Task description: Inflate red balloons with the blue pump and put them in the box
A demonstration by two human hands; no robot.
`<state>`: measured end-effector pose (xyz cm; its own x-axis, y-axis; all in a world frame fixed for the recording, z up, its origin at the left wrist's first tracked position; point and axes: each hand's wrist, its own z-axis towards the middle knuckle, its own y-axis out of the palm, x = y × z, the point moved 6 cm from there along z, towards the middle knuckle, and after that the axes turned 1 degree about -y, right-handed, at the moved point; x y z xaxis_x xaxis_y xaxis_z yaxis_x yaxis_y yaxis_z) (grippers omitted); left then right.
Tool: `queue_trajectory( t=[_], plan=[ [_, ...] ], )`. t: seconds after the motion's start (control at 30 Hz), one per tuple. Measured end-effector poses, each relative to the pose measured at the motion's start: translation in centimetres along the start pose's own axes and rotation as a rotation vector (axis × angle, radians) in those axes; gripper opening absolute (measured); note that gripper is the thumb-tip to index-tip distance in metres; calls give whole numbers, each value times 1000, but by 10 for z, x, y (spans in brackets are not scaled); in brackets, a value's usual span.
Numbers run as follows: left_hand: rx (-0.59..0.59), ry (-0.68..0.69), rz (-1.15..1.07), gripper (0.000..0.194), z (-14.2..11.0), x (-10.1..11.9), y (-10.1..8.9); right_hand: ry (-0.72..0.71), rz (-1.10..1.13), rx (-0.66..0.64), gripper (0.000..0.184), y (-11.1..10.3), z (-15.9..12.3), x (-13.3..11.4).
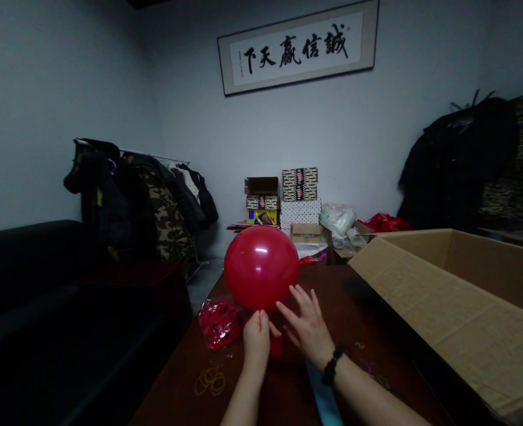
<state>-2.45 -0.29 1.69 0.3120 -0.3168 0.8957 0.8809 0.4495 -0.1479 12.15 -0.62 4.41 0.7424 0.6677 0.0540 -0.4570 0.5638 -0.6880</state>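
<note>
A round, inflated red balloon (261,269) stands above the dark wooden table in front of me. My left hand (258,337) pinches the balloon's neck at its lower end. To its right, my right hand (306,325) has its fingers spread at the balloon's lower right side; whether the fingertips touch it I cannot tell. A dark band circles the right wrist. Behind the left hand lies a clear bag of red balloons (219,322), and some red material shows between the hands. Loose yellowish rubber bands (210,381) lie on the table at the left.
At the right is a large open cardboard box (443,313). A blue flat strip (322,396) lies under my right forearm. Small coloured bands are scattered beside it. Stacked boxes (300,216) stand at the far end; a black sofa (66,331) is on the left.
</note>
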Motion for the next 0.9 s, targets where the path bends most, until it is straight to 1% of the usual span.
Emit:
queue_trajectory(
  t=[0.07,0.17,0.27,0.37,0.43,0.53,0.6,0.73,0.8,0.9],
  plan=[
    [-2,39,63,29,1,8,1,-192,-26,86,52,-20,15,-15],
    [-43,77,107,18,-1,20,4,-343,-54,134,48,-36,27,-24],
    [-119,104,130,19,-7,33,6,-412,-68,141,38,-44,33,-24],
    [-248,148,145,24,-16,49,8,-433,-59,200,22,-54,38,-18],
    [-288,189,165,26,-20,61,7,-434,-45,239,16,-61,41,-13],
    [-251,294,240,27,-23,80,-2,-407,-38,240,15,-66,42,-6],
    [-198,394,329,23,-26,94,-10,-377,-26,239,15,-69,41,-2],
    [-21,597,546,14,-37,121,-24,-353,-13,223,16,-71,34,-3],
    [45,670,614,13,-44,131,-26,-334,1,214,18,-71,32,-6],
    [92,741,692,15,-50,140,-24,-300,24,211,21,-71,32,-9]
  ],
)
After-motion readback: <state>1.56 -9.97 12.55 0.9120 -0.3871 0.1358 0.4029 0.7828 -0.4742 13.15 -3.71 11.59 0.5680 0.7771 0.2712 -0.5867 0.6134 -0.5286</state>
